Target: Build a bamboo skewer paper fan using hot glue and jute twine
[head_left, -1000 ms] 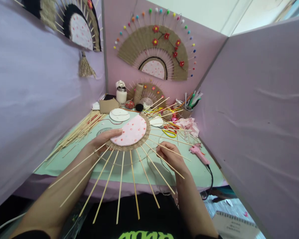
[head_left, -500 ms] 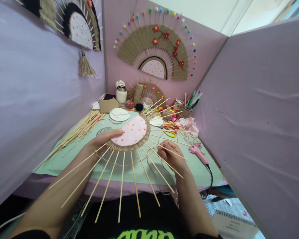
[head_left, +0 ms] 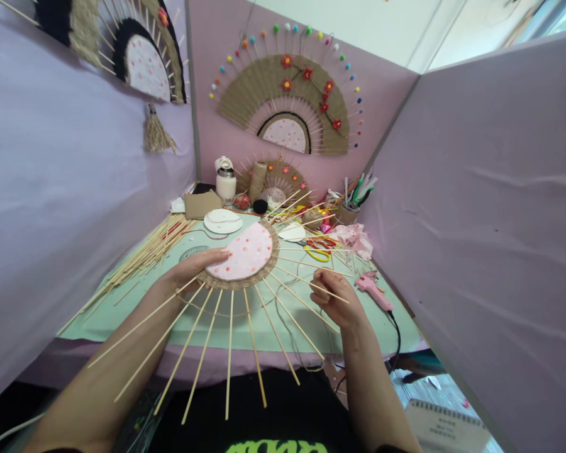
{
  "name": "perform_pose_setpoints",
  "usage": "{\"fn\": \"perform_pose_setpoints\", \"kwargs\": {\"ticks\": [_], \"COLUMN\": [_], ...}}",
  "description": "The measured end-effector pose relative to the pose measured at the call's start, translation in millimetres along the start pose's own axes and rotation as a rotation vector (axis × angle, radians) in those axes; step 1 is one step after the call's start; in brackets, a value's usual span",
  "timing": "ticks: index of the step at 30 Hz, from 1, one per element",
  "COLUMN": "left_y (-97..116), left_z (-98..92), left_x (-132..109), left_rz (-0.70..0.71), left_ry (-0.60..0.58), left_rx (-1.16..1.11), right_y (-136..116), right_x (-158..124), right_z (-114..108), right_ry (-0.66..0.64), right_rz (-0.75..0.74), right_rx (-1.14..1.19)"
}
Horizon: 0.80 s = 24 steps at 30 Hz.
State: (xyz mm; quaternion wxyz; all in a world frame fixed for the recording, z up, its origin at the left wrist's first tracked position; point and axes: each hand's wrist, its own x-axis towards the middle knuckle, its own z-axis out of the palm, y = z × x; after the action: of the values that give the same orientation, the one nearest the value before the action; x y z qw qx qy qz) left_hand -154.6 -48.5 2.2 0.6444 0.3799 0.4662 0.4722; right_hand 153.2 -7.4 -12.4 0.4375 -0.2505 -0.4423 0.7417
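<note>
My left hand (head_left: 197, 264) grips a half-round fan (head_left: 243, 253) by its left end, thumb on top of the white, red-dotted face. Tan twine is woven in a band (head_left: 266, 269) around the curved edge, and several thin wooden sticks (head_left: 229, 352) fan out from it toward me and to the right. To the right of the band, my right hand (head_left: 334, 296) is closed in a pinch among the outer sticks, on a strand of twine that is hard to see. A loose twine loop (head_left: 219, 313) passes across the sticks below the band.
Bare sticks (head_left: 136, 258) lie at the left. White discs (head_left: 222, 220), yellow-handled scissors (head_left: 317, 253) and a cup of tools (head_left: 348, 211) are behind the fan. A corded pink glue gun (head_left: 376, 292) lies at the right. Finished fans (head_left: 264, 78) hang on the back wall.
My right hand has moved a little to the right, away from the woven band. My left hand keeps its hold on the fan. The view has shifted slightly.
</note>
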Motion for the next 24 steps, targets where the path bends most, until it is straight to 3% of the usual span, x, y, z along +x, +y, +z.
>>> {"fn": "perform_pose_setpoints", "kwargs": {"ticks": [7, 17, 24], "left_y": [-3.6, -1.2, -1.3], "left_z": [-7.3, -5.6, -5.1], "left_x": [7.0, 6.4, 5.3], "left_rz": [0.018, 0.000, -0.008], "left_ry": [0.072, 0.077, 0.064], "left_rx": [-0.049, -0.068, -0.033], "right_y": [-13.7, -29.4, -31.6], "right_x": [-17.1, -41.9, -42.5], "right_z": [-16.4, -14.4, -13.0], "right_ry": [0.128, 0.125, 0.179], "right_rz": [-0.027, -0.259, -0.375], "right_rx": [-0.045, -0.281, -0.326]}}
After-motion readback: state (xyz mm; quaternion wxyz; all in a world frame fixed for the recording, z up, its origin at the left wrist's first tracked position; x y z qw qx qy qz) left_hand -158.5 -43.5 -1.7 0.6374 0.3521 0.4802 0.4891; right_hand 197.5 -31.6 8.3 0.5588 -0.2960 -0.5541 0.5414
